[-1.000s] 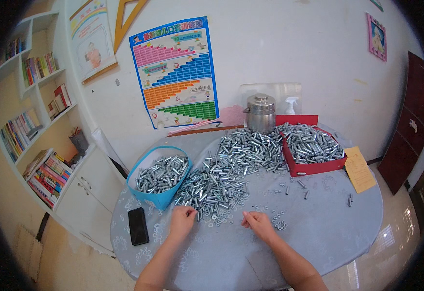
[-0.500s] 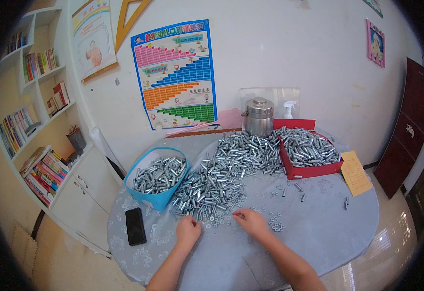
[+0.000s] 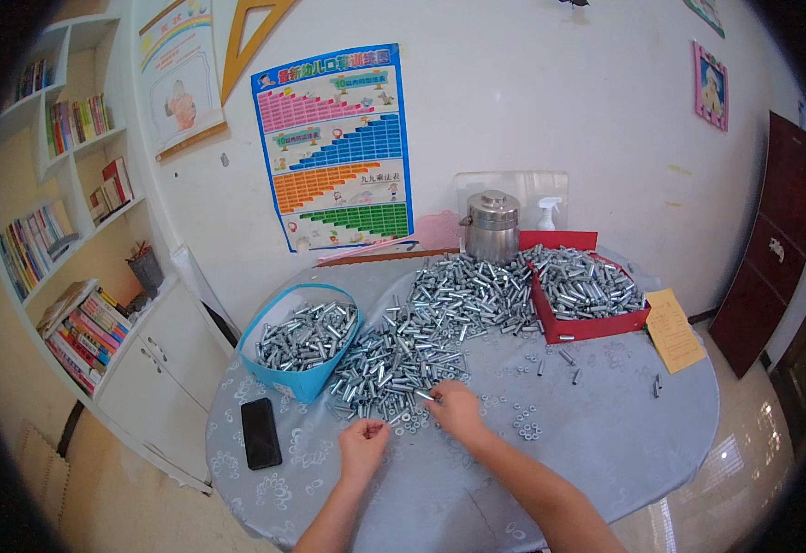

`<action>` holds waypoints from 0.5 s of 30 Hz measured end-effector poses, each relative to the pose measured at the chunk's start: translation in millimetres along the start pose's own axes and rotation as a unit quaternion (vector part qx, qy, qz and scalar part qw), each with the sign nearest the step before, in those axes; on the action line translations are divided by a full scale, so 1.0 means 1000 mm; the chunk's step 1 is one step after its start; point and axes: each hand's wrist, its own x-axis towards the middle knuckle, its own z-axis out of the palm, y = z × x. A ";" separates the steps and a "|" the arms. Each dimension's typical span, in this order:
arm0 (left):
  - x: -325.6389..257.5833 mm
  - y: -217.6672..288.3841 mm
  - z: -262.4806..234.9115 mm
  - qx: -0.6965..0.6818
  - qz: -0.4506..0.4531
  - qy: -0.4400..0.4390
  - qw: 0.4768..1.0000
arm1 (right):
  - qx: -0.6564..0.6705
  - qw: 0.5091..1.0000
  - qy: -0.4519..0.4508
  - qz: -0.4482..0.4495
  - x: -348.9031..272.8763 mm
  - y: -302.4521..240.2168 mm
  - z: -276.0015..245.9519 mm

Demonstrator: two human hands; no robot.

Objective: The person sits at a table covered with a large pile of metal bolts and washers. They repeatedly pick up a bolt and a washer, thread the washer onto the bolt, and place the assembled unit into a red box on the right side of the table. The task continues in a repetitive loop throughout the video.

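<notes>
A large heap of silvery expansion bolts (image 3: 394, 359) spreads over the table in front of me. At its near edge, my right hand (image 3: 456, 409) is closed, its fingertips pinching an expansion bolt (image 3: 425, 395) that points left. My left hand (image 3: 363, 449) is just to the left and nearer, its fingers pressed together beside small washers at the heap's edge; whatever it holds is too small to make out. Loose nuts and washers (image 3: 527, 426) lie to the right of my right hand.
A blue fabric bin (image 3: 294, 380) full of bolts stands at the left, with a black phone (image 3: 260, 433) before it. A red box (image 3: 597, 327) of bolts sits at the right, next to a yellow paper (image 3: 674, 332). Behind the heap are a metal pot (image 3: 492, 230) and spray bottle (image 3: 548, 214).
My right hand has moved forward and slightly left to the heap, and a bolt now shows at its fingertips. My left hand has shifted slightly right and nearer.
</notes>
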 end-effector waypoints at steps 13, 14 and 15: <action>-0.007 -0.001 0.044 -0.158 -0.108 -0.110 0.975 | 0.185 0.976 -0.059 0.099 -0.056 0.015 -0.070; -0.007 -0.001 0.044 -0.160 -0.106 -0.114 0.975 | 0.198 0.973 -0.059 0.106 -0.058 0.016 -0.069; -0.008 -0.002 0.045 -0.163 -0.103 -0.118 0.974 | 0.203 0.972 -0.061 0.105 -0.059 0.017 -0.069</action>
